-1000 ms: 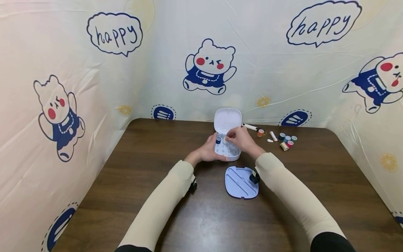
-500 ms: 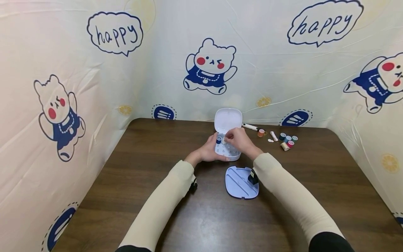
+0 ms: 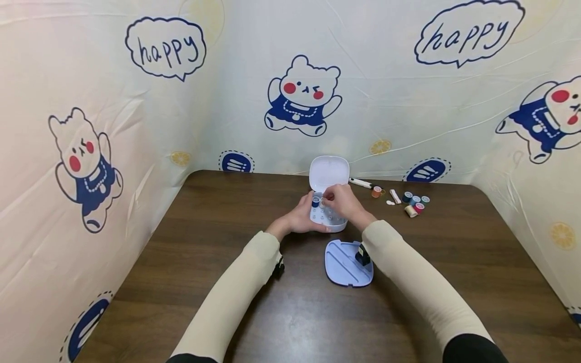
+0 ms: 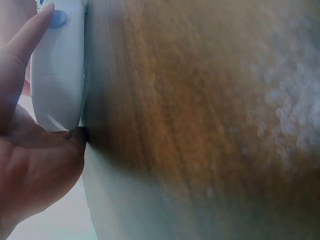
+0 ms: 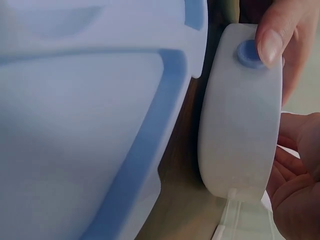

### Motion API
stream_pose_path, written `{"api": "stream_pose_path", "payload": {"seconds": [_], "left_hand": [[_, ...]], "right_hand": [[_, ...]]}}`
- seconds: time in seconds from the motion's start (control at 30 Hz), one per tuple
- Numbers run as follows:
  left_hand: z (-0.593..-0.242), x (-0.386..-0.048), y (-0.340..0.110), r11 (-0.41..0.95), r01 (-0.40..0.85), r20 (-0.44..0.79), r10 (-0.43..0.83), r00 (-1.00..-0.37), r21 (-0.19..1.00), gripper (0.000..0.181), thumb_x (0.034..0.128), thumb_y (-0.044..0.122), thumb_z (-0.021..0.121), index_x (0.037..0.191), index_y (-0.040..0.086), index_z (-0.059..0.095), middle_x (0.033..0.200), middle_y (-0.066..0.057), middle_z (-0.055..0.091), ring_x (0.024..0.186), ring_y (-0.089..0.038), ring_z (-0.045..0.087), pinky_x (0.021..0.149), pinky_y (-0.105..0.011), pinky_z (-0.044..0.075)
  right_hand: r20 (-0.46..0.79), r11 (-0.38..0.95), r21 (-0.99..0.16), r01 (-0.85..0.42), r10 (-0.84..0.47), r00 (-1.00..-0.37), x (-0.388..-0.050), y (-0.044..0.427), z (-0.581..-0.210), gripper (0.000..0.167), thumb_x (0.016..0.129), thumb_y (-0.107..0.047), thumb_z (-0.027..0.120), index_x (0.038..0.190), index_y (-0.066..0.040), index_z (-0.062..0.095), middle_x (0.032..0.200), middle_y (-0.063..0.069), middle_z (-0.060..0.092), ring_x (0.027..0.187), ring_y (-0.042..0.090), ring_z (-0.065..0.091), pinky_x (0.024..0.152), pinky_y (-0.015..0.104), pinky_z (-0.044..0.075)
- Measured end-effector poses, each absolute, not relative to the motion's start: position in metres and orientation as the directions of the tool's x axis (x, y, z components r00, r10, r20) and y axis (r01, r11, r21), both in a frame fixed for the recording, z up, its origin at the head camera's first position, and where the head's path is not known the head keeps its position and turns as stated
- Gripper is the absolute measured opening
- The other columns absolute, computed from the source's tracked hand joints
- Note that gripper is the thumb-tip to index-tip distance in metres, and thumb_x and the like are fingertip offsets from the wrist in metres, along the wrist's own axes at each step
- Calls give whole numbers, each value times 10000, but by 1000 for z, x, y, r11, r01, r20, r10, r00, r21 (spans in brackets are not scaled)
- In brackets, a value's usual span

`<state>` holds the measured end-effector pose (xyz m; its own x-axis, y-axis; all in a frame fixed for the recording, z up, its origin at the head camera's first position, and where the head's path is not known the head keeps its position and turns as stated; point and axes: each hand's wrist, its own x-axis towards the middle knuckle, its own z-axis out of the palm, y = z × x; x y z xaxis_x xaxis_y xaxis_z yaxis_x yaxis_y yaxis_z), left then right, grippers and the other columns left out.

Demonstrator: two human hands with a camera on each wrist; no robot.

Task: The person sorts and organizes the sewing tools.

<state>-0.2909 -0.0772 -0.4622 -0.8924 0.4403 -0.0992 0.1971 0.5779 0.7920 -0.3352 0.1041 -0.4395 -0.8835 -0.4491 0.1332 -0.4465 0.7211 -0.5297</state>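
- Pale cloth (image 3: 245, 101) printed with cartoon bears, lemon slices and the word "happy" hangs round the left, far and right edges of a dark wood-grain desk (image 3: 290, 312).
- Left hand (image 3: 301, 216) reaches in from the near edge in a cream sleeve (image 3: 240, 287) and grips the box, fingers curved round its left side, thumb along its front at a round blue button (image 5: 251, 54).
- White box (image 3: 335, 228) sits upright near the middle of the far edge, with its lid (image 3: 329, 173) raised behind it and rows of small pegs (image 3: 321, 217) inside.
- Dark blue spool (image 3: 315, 201) stands in the box's far left corner.
- Small whitish item (image 3: 322, 202), mostly covered, is just right of that spool, pinched between thumb and fingertips of the right hand (image 3: 342, 201), which is nearly closed above the box's far half.
- Lavender tray (image 3: 348, 263), with raised ridges, lies flat between the box and the near edge, its right side partly under the right wrist's black camera (image 3: 362, 256).
- White pen-like tool (image 3: 360, 182) lies along the far edge, right of the box.
- Orange spool (image 3: 376, 191) stands near it.
- Small white stick (image 3: 395, 196) lies further right.
- Spools in dark blue (image 3: 407, 197), blue (image 3: 415, 200), cream (image 3: 411, 212), pink (image 3: 419, 206) and teal (image 3: 425, 199) cluster toward the far right corner.
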Motion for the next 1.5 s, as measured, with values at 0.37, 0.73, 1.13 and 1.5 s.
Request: {"api": "stream_pose_path", "payload": {"seconds": [0.37,0.73,1.13,1.5], "left_hand": [[-464,-291,-77,569,196,-95,441,-893,798,1272,780,407,889,1626,80,-3,1623,-213,151,1420,-337,321,1184,-486,298],[-463,-290,-76,580,183,-113,436,-893,793,1293,796,391,874,1629,71,-62,1651,-212,103,1458,-334,284,1196,-476,278],[-463,-290,-77,566,193,-96,440,-893,801,1292,768,387,897,1628,65,-12,1632,-206,140,1440,-330,289,1191,-469,281],[-463,-291,-77,561,188,-98,440,-893,806,1266,776,383,895,1624,82,5,1618,-192,155,1415,-328,302,1177,-482,296]], "right_hand": [[96,778,-469,-417,-425,-900,-331,98,-440,145,957,-104,714,1058,-8,756,988,137,751,920,266,698,840,414,574],[119,769,-447,-457,-455,-882,-323,106,-431,228,929,-111,739,1111,26,734,1063,182,742,1012,309,704,892,447,567],[84,772,-446,-453,-468,-880,-316,117,-425,301,938,-156,743,1188,10,722,1141,179,728,1051,310,685,935,466,552],[114,780,-402,-479,-477,-872,-308,127,-421,285,920,-122,745,1168,17,725,1119,181,701,1029,317,663,884,455,559]]}}
